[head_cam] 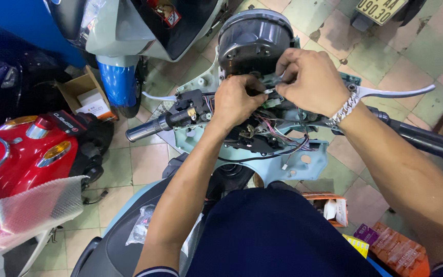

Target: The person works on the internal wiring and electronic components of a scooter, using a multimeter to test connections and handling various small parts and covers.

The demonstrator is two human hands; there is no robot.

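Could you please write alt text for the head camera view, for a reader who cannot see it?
A person's left hand and right hand pinch a small connector among exposed wiring on a pale green scooter's opened handlebar, just below its round speedometer. A red scooter stands at the left on the tiled floor.

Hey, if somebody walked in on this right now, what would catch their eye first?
Dead centre, the left hand and right hand pinch a small connector among the loose wiring of a pale-green scooter's opened handlebar housing, just below the round speedometer. A silver chain bracelet glints on the right wrist. A red scooter stands at the left.
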